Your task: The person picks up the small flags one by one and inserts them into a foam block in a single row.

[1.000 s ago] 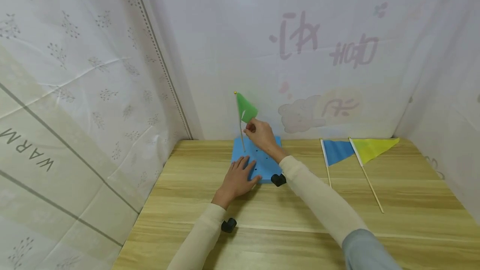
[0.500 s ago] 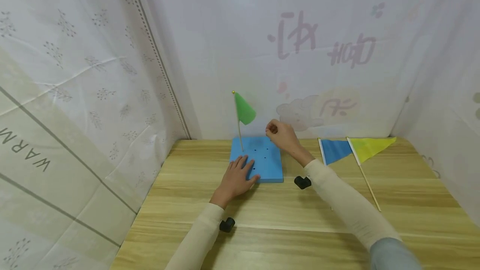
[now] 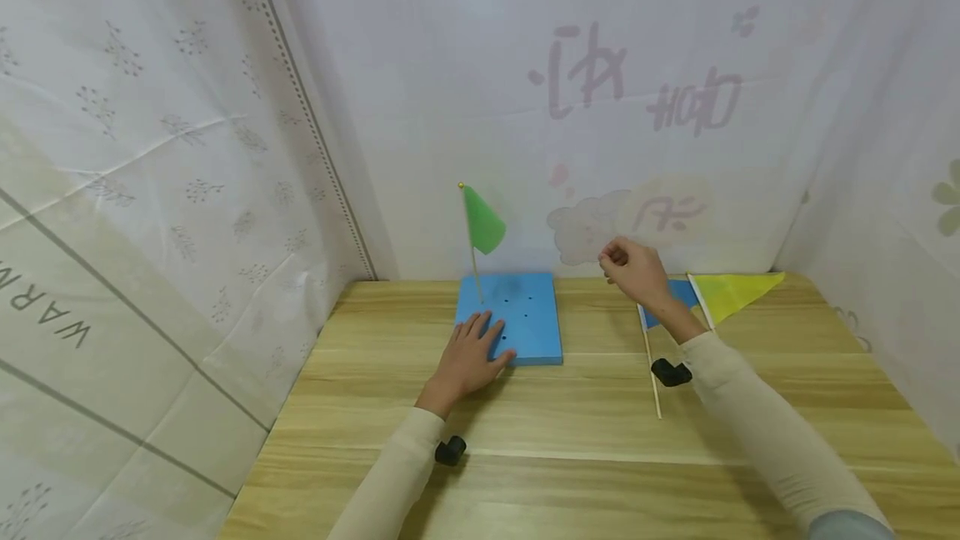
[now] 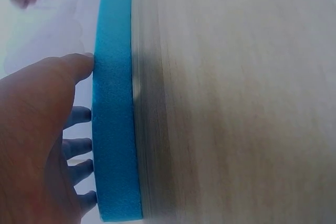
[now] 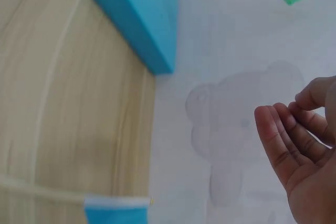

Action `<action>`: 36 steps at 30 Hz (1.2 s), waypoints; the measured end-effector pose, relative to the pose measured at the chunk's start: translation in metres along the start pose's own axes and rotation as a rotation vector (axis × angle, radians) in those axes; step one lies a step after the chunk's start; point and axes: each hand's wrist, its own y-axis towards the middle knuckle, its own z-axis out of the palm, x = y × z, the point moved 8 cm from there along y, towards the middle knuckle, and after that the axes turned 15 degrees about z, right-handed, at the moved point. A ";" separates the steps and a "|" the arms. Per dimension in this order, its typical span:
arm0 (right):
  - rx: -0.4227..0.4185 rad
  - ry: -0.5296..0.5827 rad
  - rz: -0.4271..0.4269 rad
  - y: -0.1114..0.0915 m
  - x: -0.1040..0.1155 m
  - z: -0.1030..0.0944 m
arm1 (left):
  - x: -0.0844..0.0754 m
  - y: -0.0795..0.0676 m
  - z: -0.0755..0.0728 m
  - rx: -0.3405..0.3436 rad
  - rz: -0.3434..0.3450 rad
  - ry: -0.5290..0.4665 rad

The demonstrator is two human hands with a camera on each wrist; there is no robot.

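Pale printed cloth (image 3: 450,65) hangs behind the wood-grain table (image 3: 585,440), and near its back edge lies your landmark, a squarish blue foam-like slab (image 3: 542,336) with small dark holes (image 3: 527,315). At the slab's left rear stands a green cloth pennant (image 3: 484,227) on a thin stick, leaning slightly (its foot seems to sit in a hole). Your left hand (image 3: 467,357) rests on the slab's front left corner, fingers spread and nearly straight, gripping nothing. Your right hand (image 3: 636,273) hangs in the air right of the slab, fingers loosely curled with nothing in them. Also right of the slab, a blue cloth pennant (image 3: 682,291) and, farther out, a yellow cloth pennant (image 3: 737,294) lie flat, partly behind your right arm. By the look of it, the green one is placed and you are between pennants; the next move probably calls for pinching the blue one's stick and standing it in a free hole, your left hand steadying the slab
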 end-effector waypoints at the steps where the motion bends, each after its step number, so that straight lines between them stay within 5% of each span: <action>1: 0.004 0.001 0.018 -0.002 -0.005 -0.004 | 0.000 0.000 0.000 -0.001 -0.003 -0.001; 12: 0.060 -0.174 0.135 -0.025 -0.062 -0.030 | 0.003 -0.003 -0.002 -0.007 -0.010 -0.004; 21: 0.267 -0.232 0.262 -0.045 -0.111 -0.008 | 0.005 -0.003 -0.003 0.003 -0.018 0.015; 28: 0.329 -0.348 0.301 -0.059 -0.130 0.008 | 0.002 0.000 0.001 0.002 -0.009 0.007; 36: 0.337 -0.343 0.366 -0.063 -0.134 0.012 | 0.002 0.000 0.004 0.002 -0.012 0.007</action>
